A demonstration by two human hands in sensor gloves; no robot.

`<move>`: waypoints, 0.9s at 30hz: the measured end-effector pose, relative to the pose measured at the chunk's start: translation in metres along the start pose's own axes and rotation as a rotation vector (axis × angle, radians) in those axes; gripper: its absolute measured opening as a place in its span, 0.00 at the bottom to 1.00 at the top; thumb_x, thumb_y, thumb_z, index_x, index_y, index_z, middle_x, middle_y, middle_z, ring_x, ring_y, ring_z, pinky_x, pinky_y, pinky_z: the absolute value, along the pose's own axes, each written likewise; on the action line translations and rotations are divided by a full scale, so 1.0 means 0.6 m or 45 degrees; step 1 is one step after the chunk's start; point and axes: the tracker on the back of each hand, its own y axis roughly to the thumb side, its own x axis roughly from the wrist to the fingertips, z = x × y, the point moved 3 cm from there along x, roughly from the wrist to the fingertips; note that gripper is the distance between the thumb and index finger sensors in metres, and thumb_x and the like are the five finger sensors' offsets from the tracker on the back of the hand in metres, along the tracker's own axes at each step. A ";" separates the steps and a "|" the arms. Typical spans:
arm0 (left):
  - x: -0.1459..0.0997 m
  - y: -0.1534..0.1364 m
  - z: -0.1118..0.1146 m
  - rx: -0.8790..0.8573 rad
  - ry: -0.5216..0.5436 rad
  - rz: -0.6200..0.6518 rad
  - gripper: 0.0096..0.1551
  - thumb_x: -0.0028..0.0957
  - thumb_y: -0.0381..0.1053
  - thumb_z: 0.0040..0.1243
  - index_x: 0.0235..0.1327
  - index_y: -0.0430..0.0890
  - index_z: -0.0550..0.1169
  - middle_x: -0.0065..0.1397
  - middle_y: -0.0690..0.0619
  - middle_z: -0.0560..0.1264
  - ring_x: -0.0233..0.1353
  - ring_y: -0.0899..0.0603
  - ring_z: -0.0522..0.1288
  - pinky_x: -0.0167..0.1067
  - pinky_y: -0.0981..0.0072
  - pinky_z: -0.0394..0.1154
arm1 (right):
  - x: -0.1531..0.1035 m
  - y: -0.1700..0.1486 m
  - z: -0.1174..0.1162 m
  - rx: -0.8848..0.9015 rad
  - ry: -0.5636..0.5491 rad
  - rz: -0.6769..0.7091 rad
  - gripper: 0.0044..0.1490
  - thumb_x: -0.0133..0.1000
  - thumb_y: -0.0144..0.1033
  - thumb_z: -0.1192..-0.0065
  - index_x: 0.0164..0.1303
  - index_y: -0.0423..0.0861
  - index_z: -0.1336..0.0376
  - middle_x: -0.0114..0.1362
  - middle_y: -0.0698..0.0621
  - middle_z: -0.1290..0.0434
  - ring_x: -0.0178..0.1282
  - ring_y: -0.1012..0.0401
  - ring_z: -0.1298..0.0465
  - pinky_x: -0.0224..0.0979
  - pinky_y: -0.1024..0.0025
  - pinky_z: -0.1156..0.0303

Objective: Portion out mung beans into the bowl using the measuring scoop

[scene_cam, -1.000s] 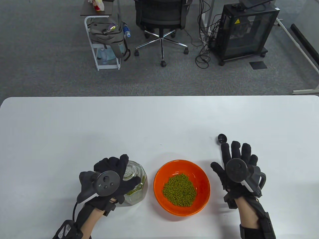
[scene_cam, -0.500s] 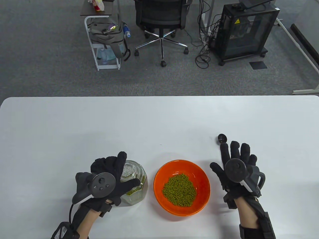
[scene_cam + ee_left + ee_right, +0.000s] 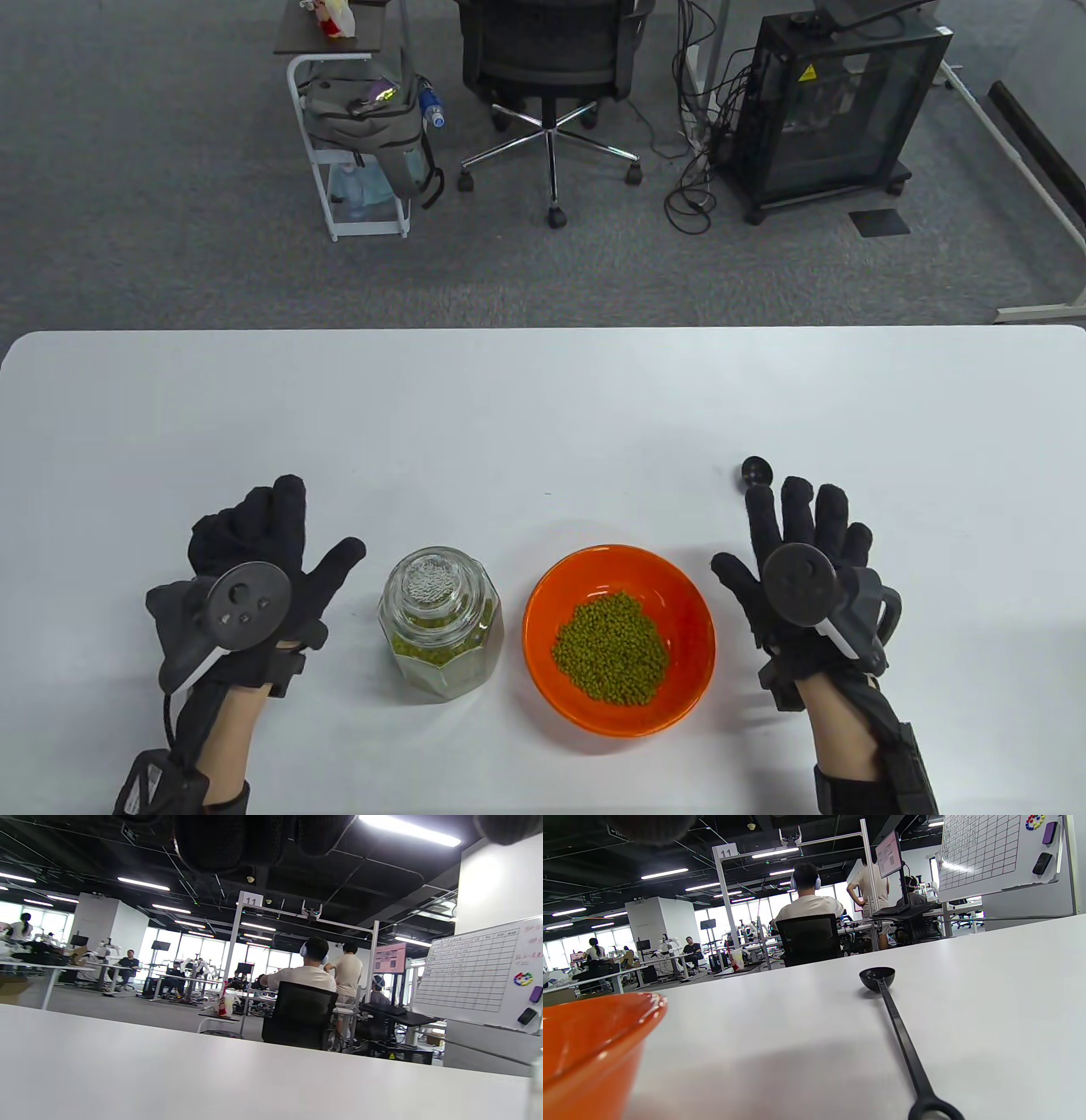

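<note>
Both hands are lying flat and holding nothing: the left hand is spreading its fingers on the table, apart from the lidded glass jar of mung beans; the right hand is hovering with straight fingers over the black measuring scoop. Between jar and right hand, the orange bowl is holding a mound of mung beans.

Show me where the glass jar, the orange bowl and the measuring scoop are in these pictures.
glass jar [image 3: 441, 624], table view, on its glass lid and shoulder.
orange bowl [image 3: 543, 607], table view, on the bare left inner wall.
measuring scoop [image 3: 878, 978], right wrist view, on the round black cup at the far end of the handle.
</note>
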 end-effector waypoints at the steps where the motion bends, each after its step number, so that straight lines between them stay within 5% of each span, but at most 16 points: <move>1: 0.001 -0.007 0.004 0.016 -0.005 -0.013 0.58 0.54 0.83 0.47 0.82 0.41 0.60 0.82 0.34 0.59 0.75 0.24 0.64 0.71 0.19 0.55 | 0.000 0.000 -0.001 -0.002 0.001 0.002 0.56 0.51 0.67 0.46 0.84 0.57 0.61 0.90 0.43 0.63 0.86 0.35 0.65 0.79 0.26 0.62; 9: 0.006 -0.042 0.047 0.064 -0.165 -0.060 0.60 0.53 0.85 0.42 0.85 0.45 0.53 0.89 0.37 0.47 0.84 0.19 0.46 0.71 0.16 0.44 | -0.001 0.004 -0.005 -0.016 0.009 0.019 0.56 0.50 0.67 0.46 0.84 0.57 0.61 0.90 0.43 0.63 0.86 0.36 0.65 0.79 0.26 0.62; 27: 0.007 -0.056 0.084 0.080 -0.291 -0.083 0.60 0.53 0.85 0.40 0.86 0.47 0.50 0.89 0.38 0.45 0.83 0.18 0.43 0.70 0.16 0.41 | -0.001 0.006 -0.008 -0.021 0.011 0.030 0.56 0.50 0.67 0.46 0.84 0.57 0.61 0.90 0.44 0.63 0.86 0.36 0.65 0.79 0.26 0.62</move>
